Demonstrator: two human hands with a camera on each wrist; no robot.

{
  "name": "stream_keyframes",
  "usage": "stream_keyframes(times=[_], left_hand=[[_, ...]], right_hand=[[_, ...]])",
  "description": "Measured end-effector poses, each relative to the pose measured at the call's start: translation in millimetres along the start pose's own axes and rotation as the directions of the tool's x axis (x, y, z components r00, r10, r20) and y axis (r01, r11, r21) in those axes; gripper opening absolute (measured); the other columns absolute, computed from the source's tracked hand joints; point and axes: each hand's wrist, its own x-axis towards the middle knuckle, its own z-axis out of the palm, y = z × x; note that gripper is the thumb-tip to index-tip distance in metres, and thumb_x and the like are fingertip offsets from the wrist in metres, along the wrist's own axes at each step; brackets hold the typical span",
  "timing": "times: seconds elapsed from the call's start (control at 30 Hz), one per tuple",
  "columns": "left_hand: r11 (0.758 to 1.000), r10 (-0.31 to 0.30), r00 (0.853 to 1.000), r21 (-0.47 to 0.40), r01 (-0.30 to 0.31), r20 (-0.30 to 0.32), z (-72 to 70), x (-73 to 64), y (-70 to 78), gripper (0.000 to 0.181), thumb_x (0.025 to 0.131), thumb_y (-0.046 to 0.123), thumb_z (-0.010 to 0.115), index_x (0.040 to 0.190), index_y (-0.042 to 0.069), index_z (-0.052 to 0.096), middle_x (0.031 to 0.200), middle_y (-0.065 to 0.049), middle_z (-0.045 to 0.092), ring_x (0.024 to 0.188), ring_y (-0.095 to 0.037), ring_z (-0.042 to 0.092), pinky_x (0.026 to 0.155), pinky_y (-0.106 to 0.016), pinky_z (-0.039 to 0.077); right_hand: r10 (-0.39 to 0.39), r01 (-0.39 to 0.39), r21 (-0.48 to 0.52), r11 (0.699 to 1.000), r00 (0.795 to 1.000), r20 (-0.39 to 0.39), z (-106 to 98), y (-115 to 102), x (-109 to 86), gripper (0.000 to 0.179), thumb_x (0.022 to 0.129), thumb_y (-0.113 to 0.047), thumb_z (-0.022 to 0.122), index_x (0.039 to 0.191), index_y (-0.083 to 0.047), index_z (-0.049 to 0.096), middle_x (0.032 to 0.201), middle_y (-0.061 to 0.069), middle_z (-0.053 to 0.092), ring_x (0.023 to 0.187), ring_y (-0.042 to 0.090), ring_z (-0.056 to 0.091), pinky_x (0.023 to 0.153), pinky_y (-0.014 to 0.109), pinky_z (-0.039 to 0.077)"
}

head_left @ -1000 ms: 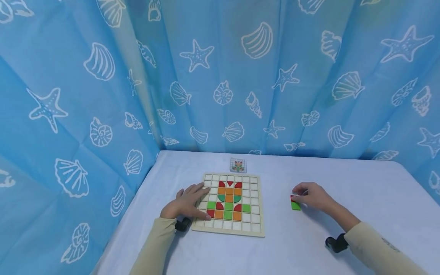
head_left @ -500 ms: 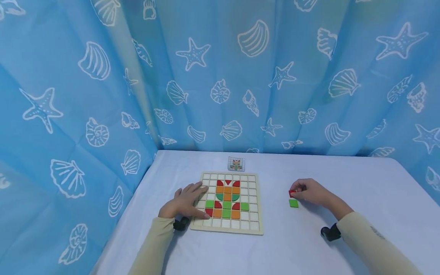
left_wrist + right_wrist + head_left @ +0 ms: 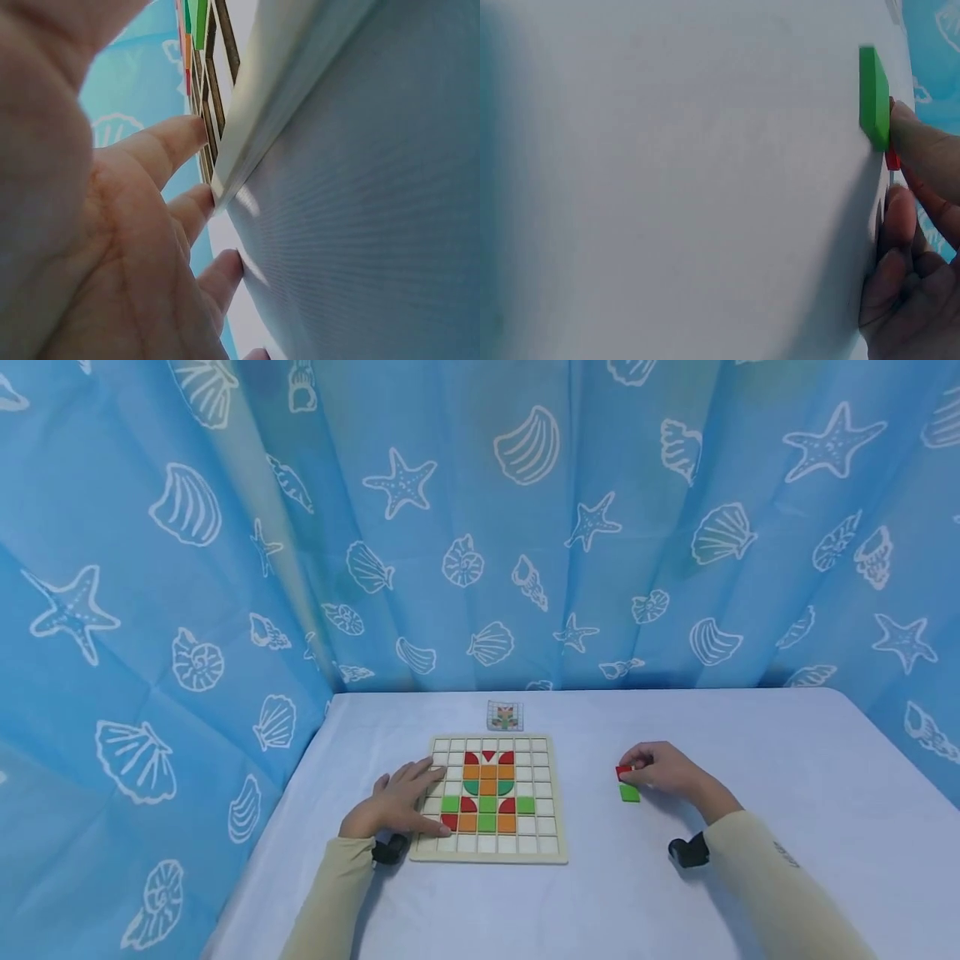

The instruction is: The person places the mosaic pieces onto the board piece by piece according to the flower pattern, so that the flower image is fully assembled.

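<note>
My left hand (image 3: 399,802) lies spread over the left side of a square wooden grid board (image 3: 491,858), thumb at a red square in a lower row. In the left wrist view its fingertips (image 3: 196,133) rest at the board's edge. Red, orange and green tiles form a flower-like pattern (image 3: 488,785) on the board. Right of the board, my right hand (image 3: 667,770) pinches a red tile (image 3: 622,772) between thumb and fingers, low over the table. A light green square tile (image 3: 630,793) lies just on the near side of it; in the right wrist view this green tile partly hides the red one.
A small card (image 3: 505,716) printed with a similar flower pattern lies behind the board. White cloth covers the table (image 3: 585,902). A blue curtain (image 3: 450,527) with shells and starfish hangs at the back and left. Each wrist carries a small black camera (image 3: 688,852).
The red tile, first overlapping the green tile, has slid away from it in my right hand's fingers. The left hand stays on the board. The head view has shifted slightly.
</note>
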Motion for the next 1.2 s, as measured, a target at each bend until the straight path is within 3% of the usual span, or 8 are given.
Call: stream_keyframes(times=[0.17, 0.47, 0.73, 0.97, 1.2], left_hand=[[1.0, 0.005, 1.0, 0.002, -0.005, 0.0, 1.1, 1.1, -1.4, 0.103, 0.069, 0.06, 0.082, 0.154, 0.027, 0.034, 0.165, -0.005, 0.022, 0.151, -0.035, 0.015, 0.118, -0.068, 0.01], [1.0, 0.027, 1.0, 0.003, -0.027, 0.004, 0.6, -3.0, -8.3, 0.102, 0.07, 0.059, 0.081, 0.154, 0.024, 0.034, 0.164, -0.007, 0.022, 0.151, -0.036, 0.016, 0.117, -0.07, 0.01], [1.0, 0.017, 1.0, -0.007, -0.017, -0.001, 1.0, -0.1, -3.2, 0.094, 0.078, 0.065, 0.07, 0.155, 0.025, 0.033, 0.165, -0.006, 0.02, 0.151, -0.034, 0.016, 0.118, -0.068, 0.009], [1.0, 0.005, 1.0, -0.03, -0.005, -0.003, 2.3, 1.3, 0.9, 0.092, 0.078, 0.063, 0.072, 0.154, 0.026, 0.036, 0.165, -0.005, 0.022, 0.151, -0.033, 0.017, 0.118, -0.068, 0.01], [1.0, 0.005, 1.0, -0.017, -0.005, -0.001, 0.7, -0.5, 0.1, 0.096, 0.074, 0.064, 0.075, 0.154, 0.027, 0.036, 0.164, -0.004, 0.023, 0.151, -0.033, 0.018, 0.118, -0.067, 0.01]], right_hand=[[0.025, -0.025, -0.021, 0.999, 0.999, -0.029, 5, 1, 4.3, 0.026, 0.086, -0.023, 0.075, 0.105, -0.008, 0.067, 0.097, 0.008, 0.059, 0.096, 0.025, 0.05, 0.075, 0.031, 0.048], [0.089, -0.09, -0.036, 0.995, 0.996, -0.005, 8, -6, 6.5, 0.029, 0.084, -0.027, 0.078, 0.1, -0.006, 0.066, 0.104, 0.012, 0.061, 0.099, 0.029, 0.051, 0.081, 0.039, 0.05], [0.136, -0.136, 0.022, 0.99, 0.991, -0.004, -3, -8, 2.6, 0.033, 0.086, -0.031, 0.077, 0.102, -0.005, 0.067, 0.107, 0.015, 0.059, 0.1, 0.031, 0.049, 0.08, 0.039, 0.05], [0.2, -0.191, 0.089, 0.978, 0.975, -0.096, -6, -3, 3.1, 0.036, 0.088, -0.029, 0.074, 0.108, -0.001, 0.067, 0.114, 0.022, 0.057, 0.1, 0.033, 0.049, 0.077, 0.036, 0.049], [0.155, -0.142, 0.088, 0.986, 0.974, -0.164, 3, -3, 1.4, 0.03, 0.091, -0.021, 0.07, 0.11, 0.001, 0.063, 0.112, 0.022, 0.058, 0.098, 0.032, 0.051, 0.075, 0.032, 0.05]])
